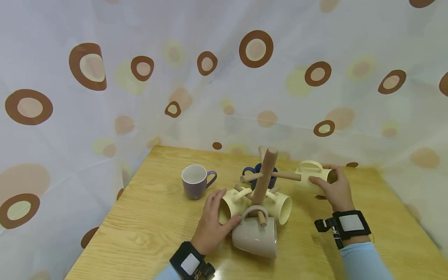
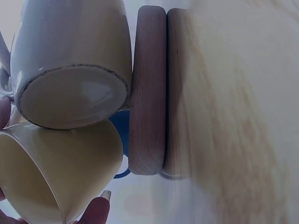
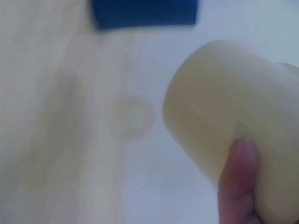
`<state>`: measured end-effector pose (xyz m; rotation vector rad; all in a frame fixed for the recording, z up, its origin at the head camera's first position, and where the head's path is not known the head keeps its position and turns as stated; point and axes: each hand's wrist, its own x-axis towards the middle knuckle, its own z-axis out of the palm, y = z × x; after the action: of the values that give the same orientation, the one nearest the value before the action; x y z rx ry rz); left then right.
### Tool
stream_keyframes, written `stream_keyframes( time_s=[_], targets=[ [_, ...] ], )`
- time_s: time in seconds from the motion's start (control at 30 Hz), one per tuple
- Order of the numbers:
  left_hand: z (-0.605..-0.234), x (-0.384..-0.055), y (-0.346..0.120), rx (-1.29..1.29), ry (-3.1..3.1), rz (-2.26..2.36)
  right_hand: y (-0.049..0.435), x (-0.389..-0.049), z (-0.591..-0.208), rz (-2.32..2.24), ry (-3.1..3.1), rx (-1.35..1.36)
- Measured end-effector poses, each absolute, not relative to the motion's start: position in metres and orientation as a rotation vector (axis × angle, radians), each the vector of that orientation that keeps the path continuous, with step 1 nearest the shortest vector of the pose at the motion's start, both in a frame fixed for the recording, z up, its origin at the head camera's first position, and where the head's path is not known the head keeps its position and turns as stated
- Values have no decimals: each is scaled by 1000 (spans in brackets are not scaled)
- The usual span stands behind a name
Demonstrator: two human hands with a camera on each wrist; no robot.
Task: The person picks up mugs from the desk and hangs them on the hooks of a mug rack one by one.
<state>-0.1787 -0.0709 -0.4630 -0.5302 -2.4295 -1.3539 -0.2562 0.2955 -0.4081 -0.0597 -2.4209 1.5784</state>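
Note:
A wooden mug tree (image 1: 267, 171) stands on the table with several mugs on its pegs. My right hand (image 1: 337, 190) grips a pale yellow mug (image 1: 308, 181) on its side, handle upward, close to the tip of the tree's right upper peg. The same mug (image 3: 224, 102) fills the right side of the right wrist view, a finger along its wall. At the tree's left, my left hand (image 1: 211, 223) holds another pale yellow mug (image 1: 231, 204) around its rim. Its thumb lies by the grey mug (image 1: 257, 237), which hangs in front by its handle.
A third pale yellow mug (image 1: 281, 206) hangs on the tree's right lower side. Behind the post is a dark blue mug (image 1: 259, 169), partly hidden. A purple mug (image 1: 195, 182) stands upright on the table (image 1: 147, 210) at left. Patterned curtain (image 1: 224, 89) surrounds the back and sides.

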Motion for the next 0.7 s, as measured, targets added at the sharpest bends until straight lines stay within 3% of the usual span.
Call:
stream_keyframes(
  time_s=[0.33,0.7],
  targets=[
    [-462,-178,-71,-520,-2421,-1358,233,-267,-341,1634,-2276,250],
    [-460,-178,-72,-520,-2424,-1363,188,-277,-321,1620,-2432,431]
  ],
)
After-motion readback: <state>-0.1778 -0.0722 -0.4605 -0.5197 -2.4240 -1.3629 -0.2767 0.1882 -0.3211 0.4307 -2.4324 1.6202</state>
